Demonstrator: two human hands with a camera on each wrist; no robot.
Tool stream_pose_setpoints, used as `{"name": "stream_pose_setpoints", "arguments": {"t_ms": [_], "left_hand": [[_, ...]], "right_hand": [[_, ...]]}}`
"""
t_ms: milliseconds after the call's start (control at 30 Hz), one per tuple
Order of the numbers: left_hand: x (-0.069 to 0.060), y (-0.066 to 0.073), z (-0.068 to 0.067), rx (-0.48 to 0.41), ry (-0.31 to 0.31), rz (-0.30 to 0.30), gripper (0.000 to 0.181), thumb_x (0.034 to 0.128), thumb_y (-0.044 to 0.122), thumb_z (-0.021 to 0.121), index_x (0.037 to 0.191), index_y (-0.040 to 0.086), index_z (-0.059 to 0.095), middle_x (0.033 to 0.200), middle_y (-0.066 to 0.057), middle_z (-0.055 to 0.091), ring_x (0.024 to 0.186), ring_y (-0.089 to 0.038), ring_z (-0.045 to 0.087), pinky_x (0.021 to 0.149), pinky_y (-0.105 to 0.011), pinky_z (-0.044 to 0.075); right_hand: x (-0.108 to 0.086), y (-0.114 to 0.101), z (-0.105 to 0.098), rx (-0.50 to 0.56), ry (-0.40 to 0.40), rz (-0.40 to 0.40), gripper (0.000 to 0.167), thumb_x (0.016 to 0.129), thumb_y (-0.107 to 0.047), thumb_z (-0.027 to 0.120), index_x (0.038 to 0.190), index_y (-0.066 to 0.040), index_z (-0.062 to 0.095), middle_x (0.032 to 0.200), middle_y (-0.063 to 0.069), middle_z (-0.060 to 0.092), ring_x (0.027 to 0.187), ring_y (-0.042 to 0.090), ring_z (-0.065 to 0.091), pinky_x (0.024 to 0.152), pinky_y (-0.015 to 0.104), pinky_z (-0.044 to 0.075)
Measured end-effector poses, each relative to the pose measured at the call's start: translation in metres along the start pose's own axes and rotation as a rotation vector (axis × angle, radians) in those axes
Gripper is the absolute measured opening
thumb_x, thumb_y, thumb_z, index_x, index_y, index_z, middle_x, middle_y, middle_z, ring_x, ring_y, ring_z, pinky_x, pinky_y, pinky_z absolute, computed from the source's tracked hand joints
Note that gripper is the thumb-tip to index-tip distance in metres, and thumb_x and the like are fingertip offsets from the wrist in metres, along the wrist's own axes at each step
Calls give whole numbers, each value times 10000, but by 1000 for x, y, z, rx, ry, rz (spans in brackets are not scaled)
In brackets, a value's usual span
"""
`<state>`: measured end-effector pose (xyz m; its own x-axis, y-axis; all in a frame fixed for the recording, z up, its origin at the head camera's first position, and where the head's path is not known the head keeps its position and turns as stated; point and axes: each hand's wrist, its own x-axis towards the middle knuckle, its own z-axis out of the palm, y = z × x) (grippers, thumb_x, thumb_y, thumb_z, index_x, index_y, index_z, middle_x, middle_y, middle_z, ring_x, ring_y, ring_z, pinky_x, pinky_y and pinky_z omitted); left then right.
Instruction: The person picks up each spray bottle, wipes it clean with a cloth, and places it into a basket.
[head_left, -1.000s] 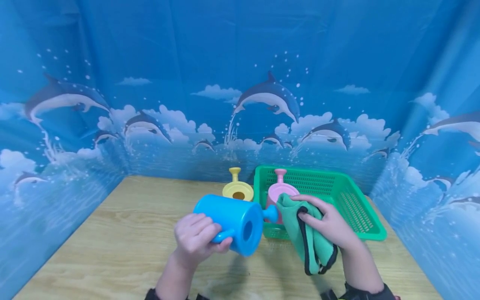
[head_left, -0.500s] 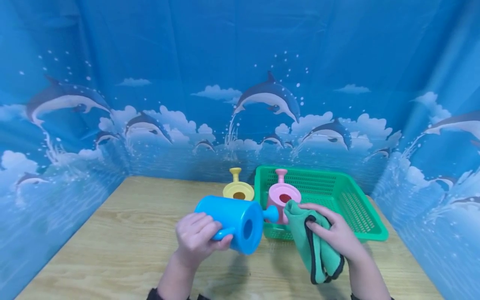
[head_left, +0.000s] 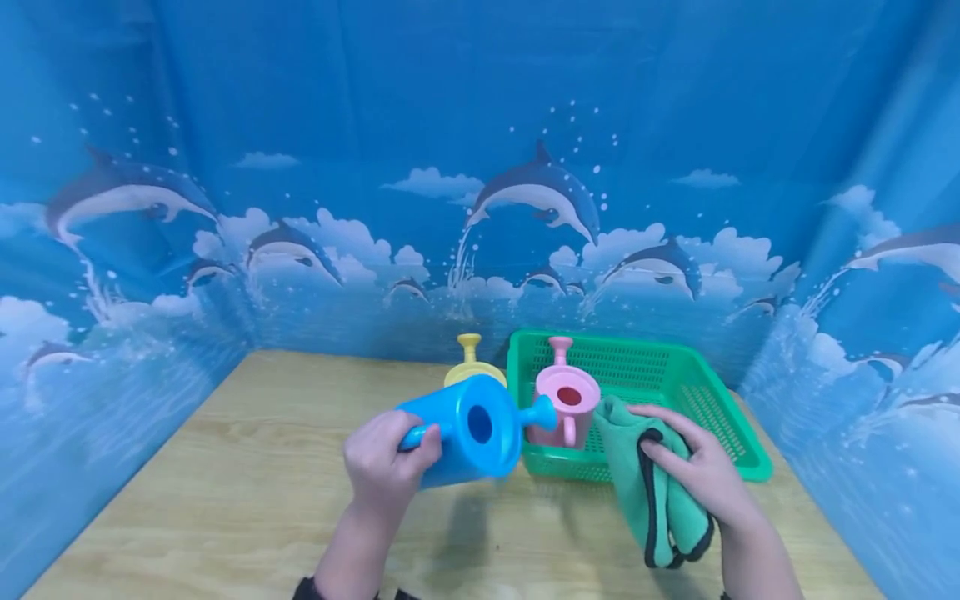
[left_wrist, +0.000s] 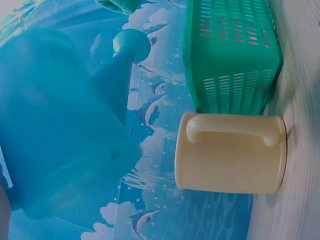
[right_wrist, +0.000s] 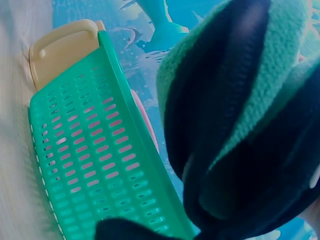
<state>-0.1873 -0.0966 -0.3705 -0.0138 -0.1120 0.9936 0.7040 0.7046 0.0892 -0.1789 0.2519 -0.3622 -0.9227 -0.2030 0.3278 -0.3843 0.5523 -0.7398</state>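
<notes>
A blue watering can [head_left: 476, 425] is held above the table by its handle, which my left hand [head_left: 390, 458] grips. Its spout points right, and its round top opening faces me. My right hand [head_left: 701, 467] holds a folded green cloth [head_left: 648, 492] with black edging, thumb over the folds, in front of the basket. In the left wrist view the blue can [left_wrist: 60, 115] fills the left side. The cloth [right_wrist: 240, 100] covers much of the right wrist view. A pink watering can [head_left: 562, 400] stands upright inside the green basket [head_left: 720, 408], at its left end.
A yellow watering can [head_left: 470, 367] stands on the wooden table [head_left: 225, 483] left of the basket, partly hidden behind the blue can. A curtain [head_left: 360, 167] printed with dolphins encloses the table at the back and both sides.
The blue watering can has turned, its top swinging up toward me. My right hand has moved right with the cloth, away from the blue can, uncovering the pink one.
</notes>
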Motion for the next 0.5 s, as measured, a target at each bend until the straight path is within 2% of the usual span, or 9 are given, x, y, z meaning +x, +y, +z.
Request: {"name": "stream_pose_setpoints", "arguments": {"t_ms": [167, 267, 333, 500], "left_hand": [[1, 4, 3, 20, -59, -143, 513, 979, 386, 514, 571, 75, 513, 467, 19, 432, 389, -88, 361, 384, -175, 322], [0, 8, 3, 9, -110, -265, 517, 983, 400, 500, 585, 71, 527, 475, 9, 449, 401, -84, 386, 401, -163, 338], [0, 12, 3, -14, -154, -384, 460, 969, 328, 545, 587, 72, 522, 479, 4, 446, 425, -67, 392, 417, -164, 344], [-2, 27, 2, -109, -305, -779, 327, 910, 158, 607, 601, 84, 526, 514, 29, 438, 516, -41, 413, 486, -195, 370]], "right_hand": [[-1, 3, -8, 21, 5, 27, 383, 982, -188, 568, 1363, -209, 537, 1363, -119, 521, 1149, -148, 429, 843, 190, 480], [-2, 4, -12, 31, 11, 46, 395, 989, -191, 554, 1382, -210, 517, 1376, -131, 496, 1141, -142, 438, 837, 185, 478], [-3, 6, -15, 19, 22, 56, 404, 990, -198, 552, 1392, -213, 507, 1385, -134, 488, 1141, -147, 433, 839, 173, 468], [-5, 10, -22, 53, 43, 46, 414, 993, -164, 542, 1404, -189, 493, 1341, -236, 466, 1088, -126, 498, 809, 175, 488]]}}
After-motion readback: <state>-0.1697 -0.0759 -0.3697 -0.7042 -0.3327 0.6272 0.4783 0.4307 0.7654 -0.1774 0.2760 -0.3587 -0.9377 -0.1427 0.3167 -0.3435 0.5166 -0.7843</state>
